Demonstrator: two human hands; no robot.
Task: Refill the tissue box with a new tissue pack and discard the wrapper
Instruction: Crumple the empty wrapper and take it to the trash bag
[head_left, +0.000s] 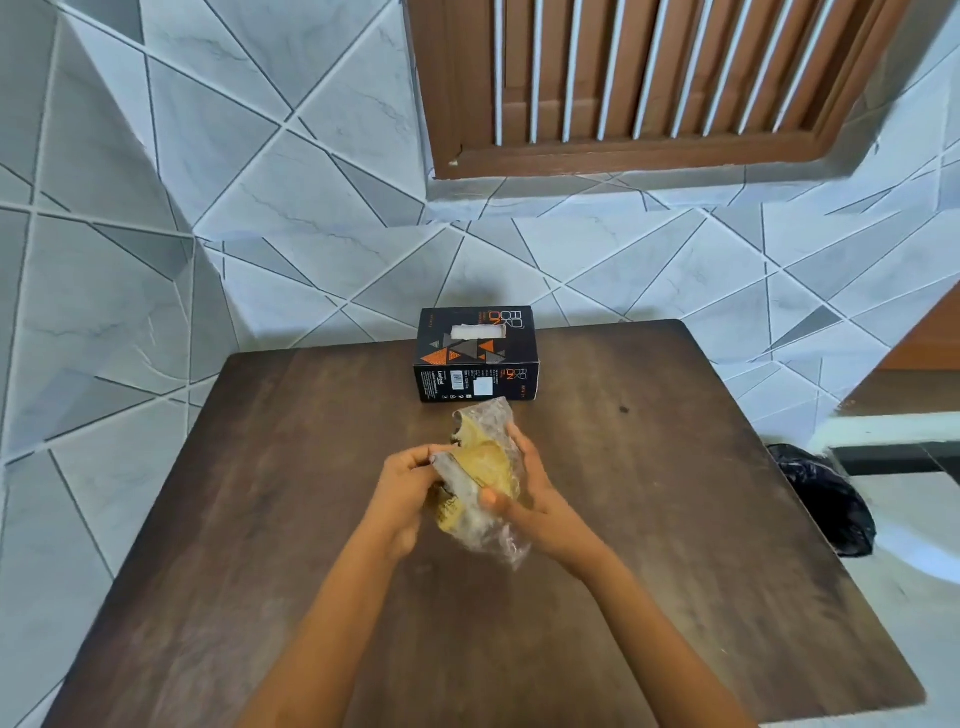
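A black tissue box (475, 358) with orange and grey triangles stands at the far edge of the table, white tissue showing in its top slot. In front of it, above the table's middle, both hands hold a crumpled clear and yellow plastic wrapper (485, 478). My left hand (402, 493) pinches the wrapper's left edge. My right hand (532, 501) grips its right side, thumb across the front. The wrapper is blurred; I cannot tell whether anything is inside it.
The dark wooden table (260, 571) fills the lower view. A black bin bag (826, 499) sits on the floor past the table's right edge. Tiled walls stand behind and to the left, with a brown slatted window (649, 78) above.
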